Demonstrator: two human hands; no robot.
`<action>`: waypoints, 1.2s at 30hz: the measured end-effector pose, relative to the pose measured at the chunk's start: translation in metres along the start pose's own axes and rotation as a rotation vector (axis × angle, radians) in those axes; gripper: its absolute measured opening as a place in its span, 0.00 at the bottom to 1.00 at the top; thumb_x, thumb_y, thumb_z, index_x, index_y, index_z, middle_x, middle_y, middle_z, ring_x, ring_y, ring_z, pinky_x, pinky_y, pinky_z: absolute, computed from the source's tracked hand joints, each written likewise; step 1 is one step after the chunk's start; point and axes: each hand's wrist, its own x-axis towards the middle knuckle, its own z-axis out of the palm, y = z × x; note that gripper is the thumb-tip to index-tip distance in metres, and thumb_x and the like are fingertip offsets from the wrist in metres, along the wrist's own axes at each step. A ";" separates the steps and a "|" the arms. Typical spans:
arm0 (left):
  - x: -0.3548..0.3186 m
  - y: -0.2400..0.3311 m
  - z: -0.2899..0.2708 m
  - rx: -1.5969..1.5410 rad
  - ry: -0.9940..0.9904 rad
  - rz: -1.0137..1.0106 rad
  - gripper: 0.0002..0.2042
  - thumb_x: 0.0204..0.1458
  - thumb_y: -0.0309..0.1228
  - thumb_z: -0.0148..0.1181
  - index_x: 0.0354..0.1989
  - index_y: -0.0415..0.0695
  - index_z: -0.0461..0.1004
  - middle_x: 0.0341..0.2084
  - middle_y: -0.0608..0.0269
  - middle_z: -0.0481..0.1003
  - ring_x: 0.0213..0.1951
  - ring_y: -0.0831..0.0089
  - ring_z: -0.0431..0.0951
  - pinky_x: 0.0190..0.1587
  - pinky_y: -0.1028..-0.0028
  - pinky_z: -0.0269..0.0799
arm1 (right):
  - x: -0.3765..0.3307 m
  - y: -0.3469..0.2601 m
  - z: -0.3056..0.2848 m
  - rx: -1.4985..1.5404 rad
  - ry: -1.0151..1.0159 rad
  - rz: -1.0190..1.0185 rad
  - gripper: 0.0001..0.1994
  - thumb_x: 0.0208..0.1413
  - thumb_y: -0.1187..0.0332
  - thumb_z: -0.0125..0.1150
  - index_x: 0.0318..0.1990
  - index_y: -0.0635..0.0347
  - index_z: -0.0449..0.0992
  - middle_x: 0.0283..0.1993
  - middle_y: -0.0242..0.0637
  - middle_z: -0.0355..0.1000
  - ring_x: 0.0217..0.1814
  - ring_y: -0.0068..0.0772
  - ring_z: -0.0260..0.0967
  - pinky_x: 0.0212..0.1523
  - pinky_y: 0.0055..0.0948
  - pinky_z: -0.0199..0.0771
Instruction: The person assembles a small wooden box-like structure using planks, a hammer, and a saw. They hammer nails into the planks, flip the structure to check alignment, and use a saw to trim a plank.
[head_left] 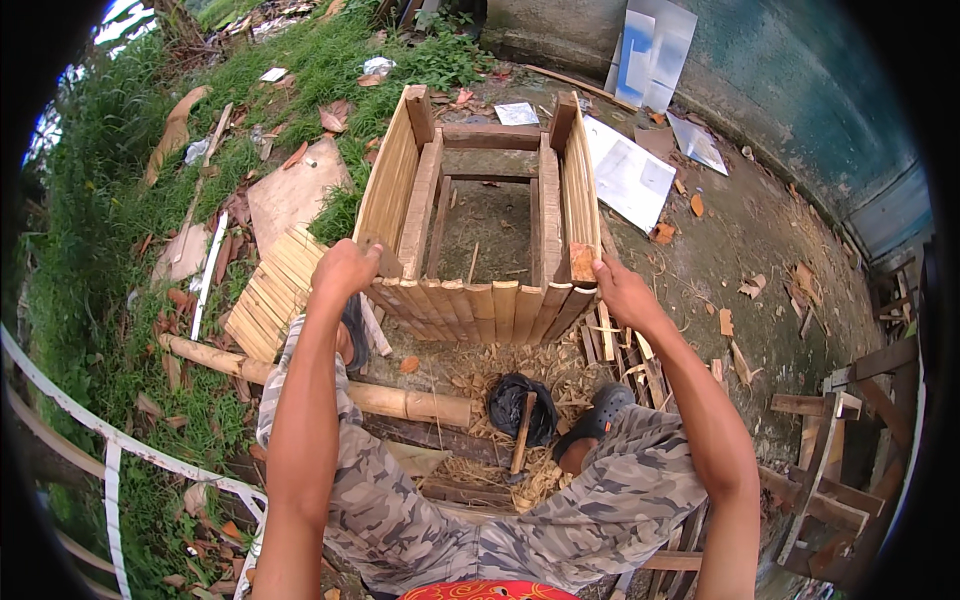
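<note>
Before me stands a wooden box frame (490, 300) with bamboo slats on its near, left and right sides; its top is open and ground shows through it. My left hand (346, 268) grips the near left corner, fingers bent over the top of the post. At the near right corner my right hand (625, 290) holds the frame's edge beside a square post end (582, 262). Between my feet a hammer (523, 435) leans with its handle on a black plastic bag (515, 405).
A thick bamboo pole (410, 402) lies across the ground near my left leg, next to a bamboo slat panel (268, 300). Scrap wood (835, 460) is piled at the right. White sheets (630, 170) lie by the wall (780, 110). A white metal rail (115, 510) curves at lower left.
</note>
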 end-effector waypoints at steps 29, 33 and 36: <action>0.000 0.008 -0.026 -0.132 -0.106 -0.047 0.41 0.54 0.60 0.54 0.57 0.27 0.71 0.51 0.32 0.75 0.55 0.45 0.76 0.59 0.59 0.69 | -0.019 -0.038 -0.012 -0.148 0.079 -0.153 0.37 0.61 0.47 0.59 0.68 0.67 0.60 0.68 0.59 0.62 0.71 0.58 0.59 0.69 0.46 0.60; -0.001 0.012 -0.024 -0.120 -0.087 -0.058 0.41 0.54 0.60 0.53 0.58 0.28 0.70 0.51 0.33 0.75 0.55 0.46 0.76 0.60 0.59 0.69 | -0.024 -0.047 -0.013 -0.284 0.038 -0.149 0.42 0.55 0.47 0.67 0.69 0.63 0.58 0.71 0.54 0.59 0.73 0.56 0.56 0.68 0.46 0.61; -0.002 0.014 -0.020 -0.133 -0.026 -0.068 0.41 0.54 0.60 0.55 0.59 0.29 0.70 0.51 0.34 0.75 0.55 0.47 0.77 0.59 0.59 0.69 | -0.023 -0.048 -0.017 -0.320 0.038 -0.119 0.44 0.53 0.47 0.68 0.71 0.60 0.57 0.72 0.51 0.58 0.74 0.53 0.55 0.70 0.46 0.59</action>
